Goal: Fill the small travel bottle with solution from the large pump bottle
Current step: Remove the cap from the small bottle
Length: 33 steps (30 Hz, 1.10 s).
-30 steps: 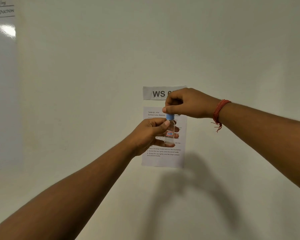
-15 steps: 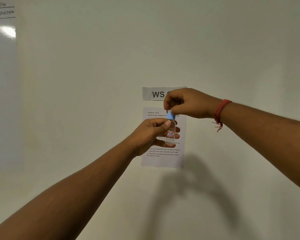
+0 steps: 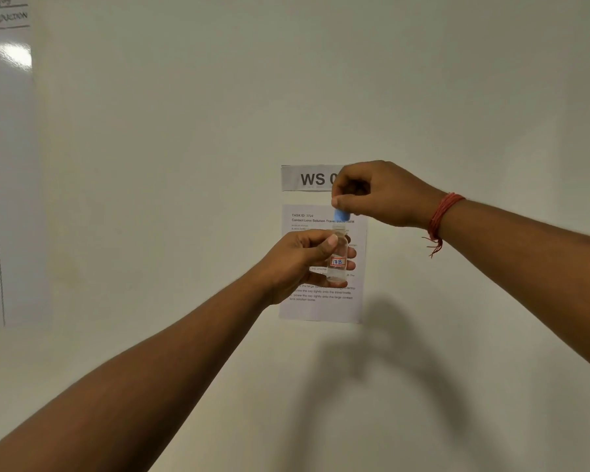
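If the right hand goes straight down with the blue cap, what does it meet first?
Most likely the open neck of the small travel bottle, held upright in the left hand. The right hand pinches the blue cap just above that neck, apparently lifted clear; depth from one view is uncertain.

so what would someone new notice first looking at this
Mid-frame, the left hand grips a small clear bottle with a red-edged label, while the right hand pinches a blue cap just above its open neck. Behind them a printed instruction sheet hangs on the pale wall under a "WS" sign. A red thread band circles the right wrist.
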Motion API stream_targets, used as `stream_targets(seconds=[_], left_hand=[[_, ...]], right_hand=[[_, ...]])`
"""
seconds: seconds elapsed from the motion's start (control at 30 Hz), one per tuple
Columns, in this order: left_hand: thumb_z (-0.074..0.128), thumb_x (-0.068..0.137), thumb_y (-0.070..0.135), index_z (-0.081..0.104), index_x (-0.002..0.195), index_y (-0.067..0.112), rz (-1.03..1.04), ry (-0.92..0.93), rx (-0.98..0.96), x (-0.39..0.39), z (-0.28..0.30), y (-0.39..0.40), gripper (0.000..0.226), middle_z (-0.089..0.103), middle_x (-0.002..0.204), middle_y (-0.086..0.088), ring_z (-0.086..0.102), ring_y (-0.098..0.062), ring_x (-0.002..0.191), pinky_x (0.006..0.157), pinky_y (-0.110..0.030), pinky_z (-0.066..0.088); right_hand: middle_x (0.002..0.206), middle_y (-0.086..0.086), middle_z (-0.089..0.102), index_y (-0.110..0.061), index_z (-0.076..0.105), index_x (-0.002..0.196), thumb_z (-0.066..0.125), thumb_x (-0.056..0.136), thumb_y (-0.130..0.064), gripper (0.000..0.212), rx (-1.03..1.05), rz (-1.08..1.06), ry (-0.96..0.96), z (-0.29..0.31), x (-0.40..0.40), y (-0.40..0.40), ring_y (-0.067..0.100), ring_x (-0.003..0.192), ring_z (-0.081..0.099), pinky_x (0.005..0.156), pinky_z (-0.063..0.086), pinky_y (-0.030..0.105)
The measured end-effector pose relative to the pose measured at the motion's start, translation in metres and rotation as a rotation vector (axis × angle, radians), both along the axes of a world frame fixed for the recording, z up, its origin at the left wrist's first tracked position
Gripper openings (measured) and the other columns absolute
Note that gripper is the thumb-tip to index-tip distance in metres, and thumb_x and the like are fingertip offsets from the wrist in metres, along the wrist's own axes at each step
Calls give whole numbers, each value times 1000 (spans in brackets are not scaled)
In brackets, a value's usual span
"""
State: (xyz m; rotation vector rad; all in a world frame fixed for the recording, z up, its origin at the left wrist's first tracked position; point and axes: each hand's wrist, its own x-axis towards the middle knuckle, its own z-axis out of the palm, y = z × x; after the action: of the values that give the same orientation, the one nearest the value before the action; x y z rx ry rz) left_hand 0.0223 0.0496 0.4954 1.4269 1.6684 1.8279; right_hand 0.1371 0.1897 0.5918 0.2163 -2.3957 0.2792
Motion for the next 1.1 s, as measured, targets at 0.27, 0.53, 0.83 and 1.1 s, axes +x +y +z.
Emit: stream_targets(seconds=[0.27, 0.53, 0.83, 1.1], left_hand=[[58, 98, 28, 67, 123, 16, 14, 9, -39, 7, -49, -9, 29, 75, 117, -6, 71, -23, 112, 98, -46, 57], [61, 99, 13, 69, 123, 16, 5, 11, -218, 28, -188, -30, 25, 75, 120, 0, 67, -12, 118, 99, -30, 54], [72, 92, 8, 75, 116, 18, 6, -119, -511, 78, -362, -72, 26, 75, 119, 6, 66, -6, 115, 98, -25, 54], [78, 88, 17, 74, 119, 18, 20, -280, -766, 133, -493, -116, 31, 73, 121, 11, 65, 0, 114, 93, -16, 51]], right_hand=[[88, -6, 71, -20, 65, 91, 59, 94, -28, 11, -243, 4, 108, -45, 4, 23, 7, 66, 63, 66, 52, 22], [79, -10, 71, -21, 67, 86, 62, 91, -22, 8, -420, -58, -132, -228, 9, 47, 14, 69, 62, 67, 52, 24], [81, -8, 63, -22, 66, 85, 67, 88, -23, 3, -450, -169, -479, -461, 61, 46, 9, 72, 57, 65, 48, 23], [86, -12, 53, -21, 63, 88, 68, 87, -25, 6, -408, -205, -697, -600, 125, 6, 8, 72, 54, 64, 43, 28]])
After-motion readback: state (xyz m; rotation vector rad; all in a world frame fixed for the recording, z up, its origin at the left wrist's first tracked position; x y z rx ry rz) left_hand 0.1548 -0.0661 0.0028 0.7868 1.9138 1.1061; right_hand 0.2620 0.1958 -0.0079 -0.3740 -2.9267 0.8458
